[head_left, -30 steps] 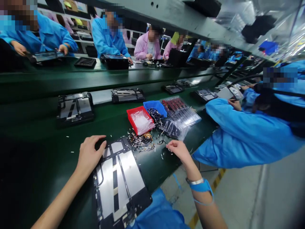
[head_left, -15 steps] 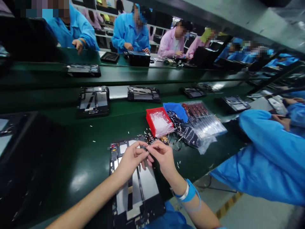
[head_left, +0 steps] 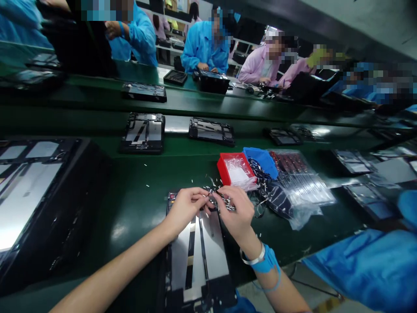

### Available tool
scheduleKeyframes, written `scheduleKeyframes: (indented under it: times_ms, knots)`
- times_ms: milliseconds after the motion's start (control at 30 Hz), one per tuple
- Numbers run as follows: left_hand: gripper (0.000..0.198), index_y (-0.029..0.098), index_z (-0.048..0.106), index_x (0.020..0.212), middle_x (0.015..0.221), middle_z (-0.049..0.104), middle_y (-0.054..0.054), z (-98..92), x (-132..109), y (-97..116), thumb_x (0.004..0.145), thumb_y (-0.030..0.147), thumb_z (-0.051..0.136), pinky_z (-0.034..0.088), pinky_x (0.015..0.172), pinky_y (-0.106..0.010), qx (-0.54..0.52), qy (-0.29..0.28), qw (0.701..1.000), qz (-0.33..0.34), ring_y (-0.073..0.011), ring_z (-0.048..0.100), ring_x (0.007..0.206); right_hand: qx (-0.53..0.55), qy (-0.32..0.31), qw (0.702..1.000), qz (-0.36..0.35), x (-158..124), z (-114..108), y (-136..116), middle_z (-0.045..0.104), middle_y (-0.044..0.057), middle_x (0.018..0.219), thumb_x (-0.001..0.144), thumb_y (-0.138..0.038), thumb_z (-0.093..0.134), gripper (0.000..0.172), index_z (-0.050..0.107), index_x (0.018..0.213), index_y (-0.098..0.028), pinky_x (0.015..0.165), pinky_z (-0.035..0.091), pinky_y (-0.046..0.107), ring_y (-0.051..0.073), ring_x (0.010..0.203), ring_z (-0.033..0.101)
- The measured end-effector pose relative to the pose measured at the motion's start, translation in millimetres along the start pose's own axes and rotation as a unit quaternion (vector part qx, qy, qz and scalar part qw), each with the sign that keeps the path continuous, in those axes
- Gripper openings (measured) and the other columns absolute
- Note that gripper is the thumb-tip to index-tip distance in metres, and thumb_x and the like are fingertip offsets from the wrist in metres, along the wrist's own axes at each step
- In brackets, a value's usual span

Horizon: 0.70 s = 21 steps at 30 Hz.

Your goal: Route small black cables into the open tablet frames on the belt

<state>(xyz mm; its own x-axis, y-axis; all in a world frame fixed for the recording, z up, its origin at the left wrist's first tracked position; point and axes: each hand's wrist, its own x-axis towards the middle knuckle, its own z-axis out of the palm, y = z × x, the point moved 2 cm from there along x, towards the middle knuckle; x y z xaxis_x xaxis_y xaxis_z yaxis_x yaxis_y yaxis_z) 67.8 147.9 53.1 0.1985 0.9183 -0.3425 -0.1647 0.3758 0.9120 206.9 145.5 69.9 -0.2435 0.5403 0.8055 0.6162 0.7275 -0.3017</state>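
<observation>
The left hand (head_left: 185, 208) and right hand (head_left: 236, 213) are both narrowly pinched, fingertips nearly meeting on a small cable (head_left: 213, 191) held just above the top edge of a tablet frame (head_left: 195, 256). The frame lies on a green belt (head_left: 137, 182), with a red bin (head_left: 235, 170) and blue bin (head_left: 260, 160) just beyond the hands.

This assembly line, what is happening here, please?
A person's left hand and right hand meet, holding small dark cable parts above a metal-backed tablet frame on the green conveyor belt. A red bin and a blue bin sit just beyond. Across the belt, a co-worker in a blue smock works at another unit.
</observation>
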Motion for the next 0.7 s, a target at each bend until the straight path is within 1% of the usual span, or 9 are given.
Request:
scheduleKeyframes:
  times_ms: [67, 133, 267, 333, 400, 500, 567, 633, 700]
  knots:
    - [0.01, 0.009, 0.063, 0.078, 0.059, 0.065, -0.005, -1.0, 1, 0, 0.075, 0.016, 0.057, 0.036, 0.039, -0.015, 0.0, -0.002, 1.0, -0.003, -0.0096, 0.053, 0.042, -0.005, -0.022, 0.999, -0.034, 2, 2, 1, 0.068, 0.008, 0.08, 0.08, -0.002, 0.064, 0.014, 0.064, 0.088, -0.014, 0.064, 0.053, 0.029, 0.016, 0.073, 0.06]
    - [0.011, 0.009, 0.064, 0.078, 0.055, 0.062, -0.004, -1.7, 2, -1, 0.075, 0.016, 0.056, 0.034, 0.038, -0.015, 0.008, -0.01, 1.0, 0.018, -0.0088, 0.051, 0.041, -0.015, -0.051, 0.997, -0.058, 2, 5, 2, 0.069, 0.009, 0.081, 0.082, -0.004, 0.062, 0.012, 0.065, 0.088, -0.014, 0.064, 0.053, 0.03, 0.017, 0.075, 0.06]
    - [0.013, 0.011, 0.067, 0.077, 0.058, 0.062, -0.003, -4.0, 3, -2, 0.074, 0.018, 0.057, 0.033, 0.039, -0.014, 0.025, -0.024, 0.996, 0.083, -0.0092, 0.056, 0.049, 0.008, -0.071, 0.996, -0.051, 4, 8, 4, 0.069, 0.008, 0.077, 0.082, -0.005, 0.061, 0.009, 0.065, 0.083, -0.013, 0.064, 0.052, 0.03, 0.017, 0.074, 0.059]
    - [0.014, 0.01, 0.067, 0.078, 0.062, 0.063, -0.004, -5.5, 3, -2, 0.074, 0.02, 0.058, 0.033, 0.039, -0.014, 0.027, -0.03, 0.995, 0.088, -0.0096, 0.058, 0.051, 0.027, -0.07, 0.996, -0.042, 7, 6, 9, 0.068, 0.007, 0.075, 0.083, -0.005, 0.06, 0.009, 0.063, 0.082, -0.014, 0.064, 0.052, 0.029, 0.016, 0.073, 0.059]
    - [0.018, 0.009, 0.066, 0.082, 0.065, 0.065, -0.006, -7.3, 4, -2, 0.074, 0.023, 0.059, 0.033, 0.037, -0.014, 0.022, -0.03, 0.997, 0.066, -0.0115, 0.06, 0.052, 0.004, -0.045, 0.998, -0.039, 11, 3, 22, 0.068, 0.005, 0.073, 0.083, -0.007, 0.059, 0.009, 0.063, 0.08, -0.015, 0.063, 0.051, 0.027, 0.014, 0.069, 0.06]
    - [0.027, 0.007, 0.062, 0.094, 0.073, 0.068, -0.01, -10.3, 6, -1, 0.075, 0.026, 0.06, 0.039, 0.037, -0.016, -0.001, -0.009, 1.0, 0.029, -0.0158, 0.064, 0.056, -0.133, 0.027, 0.991, -0.012, 16, -5, 45, 0.066, 0.003, 0.064, 0.086, -0.01, 0.056, 0.013, 0.064, 0.077, -0.016, 0.056, 0.046, 0.027, 0.013, 0.058, 0.056]
    - [0.032, 0.007, 0.057, 0.103, 0.078, 0.069, -0.012, -11.6, 7, 0, 0.076, 0.024, 0.058, 0.044, 0.04, -0.018, -0.013, 0.01, 1.0, 0.022, -0.0175, 0.066, 0.06, -0.182, 0.052, 0.982, 0.007, 16, -6, 53, 0.068, 0.005, 0.07, 0.088, -0.011, 0.052, 0.015, 0.066, 0.083, -0.015, 0.058, 0.047, 0.029, 0.016, 0.061, 0.058]
    - [0.035, 0.007, 0.053, 0.109, 0.08, 0.069, -0.012, -11.5, 7, 1, 0.076, 0.021, 0.056, 0.047, 0.042, -0.019, -0.016, 0.019, 0.999, 0.022, -0.0186, 0.067, 0.064, -0.14, 0.034, 0.99, -0.002, 11, -2, 46, 0.071, 0.007, 0.081, 0.088, -0.01, 0.052, 0.016, 0.067, 0.089, -0.016, 0.066, 0.05, 0.031, 0.017, 0.072, 0.062]
    - [0.038, 0.008, 0.05, 0.111, 0.077, 0.068, -0.009, -9.6, 6, 0, 0.076, 0.02, 0.056, 0.048, 0.043, -0.02, -0.013, 0.013, 0.999, 0.034, -0.0174, 0.066, 0.06, -0.058, -0.017, 0.997, -0.037, 5, 5, 30, 0.071, 0.007, 0.083, 0.087, -0.008, 0.055, 0.015, 0.068, 0.09, -0.016, 0.069, 0.052, 0.03, 0.017, 0.077, 0.061]
